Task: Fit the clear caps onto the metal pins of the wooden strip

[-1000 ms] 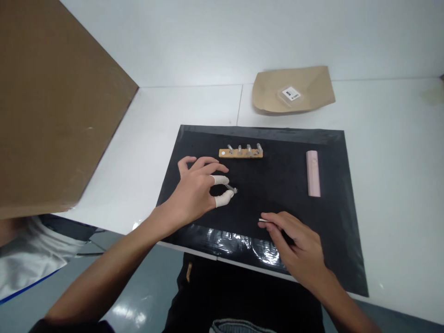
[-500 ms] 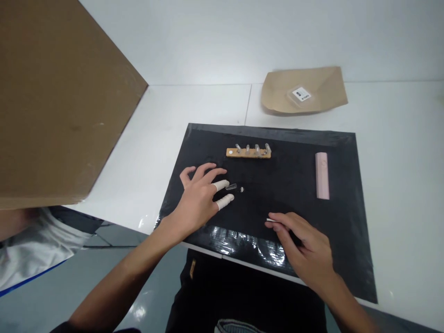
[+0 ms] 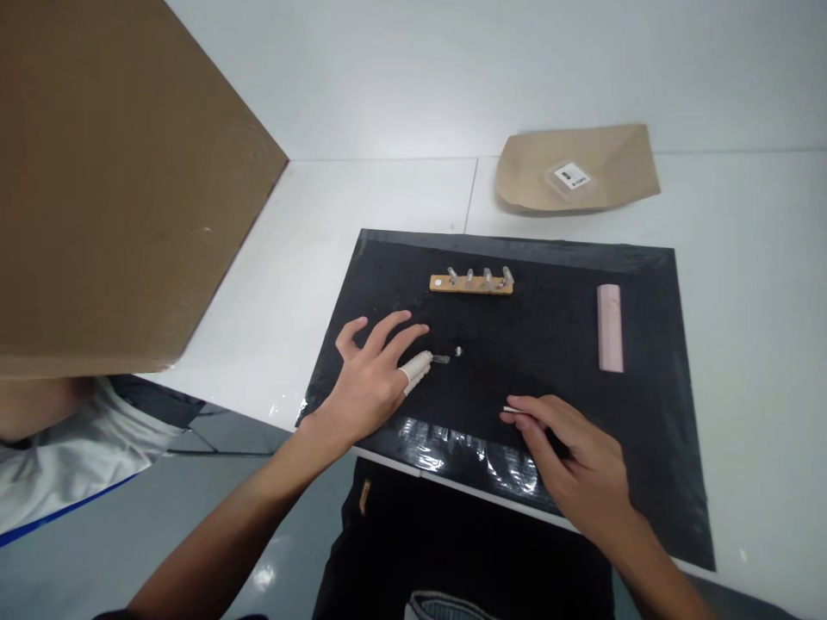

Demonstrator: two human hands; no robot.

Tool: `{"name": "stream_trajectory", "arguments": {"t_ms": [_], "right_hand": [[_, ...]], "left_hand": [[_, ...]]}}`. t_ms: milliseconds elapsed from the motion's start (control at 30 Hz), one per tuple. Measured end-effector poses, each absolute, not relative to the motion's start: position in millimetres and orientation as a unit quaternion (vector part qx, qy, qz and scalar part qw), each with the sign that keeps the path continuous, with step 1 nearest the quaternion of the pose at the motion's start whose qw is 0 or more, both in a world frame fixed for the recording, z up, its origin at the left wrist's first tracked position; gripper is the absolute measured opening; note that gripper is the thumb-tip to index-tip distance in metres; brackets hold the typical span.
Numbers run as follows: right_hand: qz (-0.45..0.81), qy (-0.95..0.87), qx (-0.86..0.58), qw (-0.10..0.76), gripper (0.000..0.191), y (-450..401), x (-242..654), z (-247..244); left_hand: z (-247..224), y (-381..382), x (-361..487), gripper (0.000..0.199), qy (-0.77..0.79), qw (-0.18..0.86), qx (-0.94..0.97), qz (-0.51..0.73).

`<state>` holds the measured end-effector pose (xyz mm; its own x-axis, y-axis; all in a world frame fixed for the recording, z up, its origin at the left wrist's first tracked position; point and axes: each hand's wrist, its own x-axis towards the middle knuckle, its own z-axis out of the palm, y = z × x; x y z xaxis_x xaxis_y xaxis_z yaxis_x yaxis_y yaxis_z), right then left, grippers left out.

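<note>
My left hand (image 3: 381,366), with white covers on thumb and forefinger, pinches a small clear nail-shaped piece (image 3: 441,359) just above or on the black mat (image 3: 543,319). Its other fingers are spread. A tiny shiny round item (image 3: 458,351) lies just right of that piece. Over the mat's front part, my right hand (image 3: 568,448) grips a thin white stick (image 3: 513,410) between thumb and fingers. Farther back on the mat lies a wooden strip (image 3: 456,284) bearing several clear tips that stand up from it.
A pink block (image 3: 610,328) lies at the mat's right. Behind the mat, a brown paper tray (image 3: 620,164) holds a small clear labelled box (image 3: 572,176). A cardboard panel (image 3: 122,189) rises at the left, with another person's sleeve (image 3: 96,448) below it.
My left thumb and forefinger have closed together on the clear piece, which was lying beside the forefinger before. The whole view has shifted slightly. My right hand keeps its grip on the stick.
</note>
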<state>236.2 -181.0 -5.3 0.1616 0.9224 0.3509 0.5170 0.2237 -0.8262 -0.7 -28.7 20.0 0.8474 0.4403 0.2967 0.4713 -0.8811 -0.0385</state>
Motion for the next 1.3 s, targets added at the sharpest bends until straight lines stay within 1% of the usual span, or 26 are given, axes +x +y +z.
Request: {"name": "stream_trajectory", "arguments": {"t_ms": [33, 100, 133, 167, 233, 367, 467, 500, 633, 733, 833, 1033, 1200, 1300], "right_hand": [[0.209, -0.614, -0.587, 0.484, 0.022, -181.3, 236.2, -5.1], [0.21, -0.617, -0.587, 0.481, 0.022, -181.6, 236.0, -5.0], [0.21, -0.618, -0.586, 0.479, 0.022, -181.6, 235.8, -5.1], [0.211, -0.619, -0.586, 0.479, 0.021, -181.5, 235.6, -5.2], [0.21, -0.619, -0.584, 0.481, 0.022, -181.1, 235.1, -5.3], [0.205, -0.619, -0.583, 0.485, 0.022, -180.9, 235.3, -4.2], [0.202, -0.619, -0.582, 0.487, 0.021, -181.0, 236.0, -3.2], [0.201, -0.62, -0.581, 0.487, 0.021, -181.0, 236.1, -3.2], [0.198, -0.624, -0.577, 0.489, 0.023, -180.7, 235.9, -5.2], [0.197, -0.626, -0.572, 0.492, 0.023, -180.8, 235.9, -6.5], [0.197, -0.625, -0.573, 0.491, 0.023, -181.1, 236.1, -5.9], [0.193, -0.625, -0.57, 0.497, 0.023, -179.8, 235.3, -4.0], [0.193, -0.625, -0.57, 0.497, 0.025, -180.1, 235.3, -4.1], [0.194, -0.626, -0.569, 0.497, 0.027, -180.4, 235.3, -4.2]], "left_hand": [[21.8, -27.4, -3.1, 0.032, -0.223, 0.051, -0.964, -0.133], [24.7, -25.3, -5.2, 0.024, -0.222, 0.042, -0.966, -0.126], [25.8, -24.9, -4.6, 0.019, -0.238, 0.036, -0.962, -0.128], [26.5, -25.3, -2.8, 0.018, -0.263, 0.03, -0.955, -0.137], [27.2, -28.6, 3.8, 0.024, -0.33, 0.014, -0.93, -0.159], [24.3, -43.1, 22.5, 0.023, -0.451, -0.018, -0.877, -0.165], [19.3, -52.7, 32.7, 0.036, -0.486, -0.029, -0.86, -0.15], [17.8, -54.6, 34.8, 0.037, -0.499, -0.029, -0.853, -0.151], [16.1, -57.7, 40.3, 0.021, -0.544, -0.027, -0.825, -0.149], [18.5, -59.5, 44.6, 0.015, -0.557, -0.028, -0.818, -0.138], [21.1, -62.1, 48.4, 0.015, -0.555, -0.017, -0.822, -0.124], [23.9, -61.2, 45.8, 0.032, -0.535, -0.032, -0.836, -0.114], [21.9, -59.4, 42.8, 0.032, -0.53, -0.026, -0.835, -0.147], [18.2, -59.4, 42.9, 0.024, -0.517, -0.035, -0.843, -0.146]]}}
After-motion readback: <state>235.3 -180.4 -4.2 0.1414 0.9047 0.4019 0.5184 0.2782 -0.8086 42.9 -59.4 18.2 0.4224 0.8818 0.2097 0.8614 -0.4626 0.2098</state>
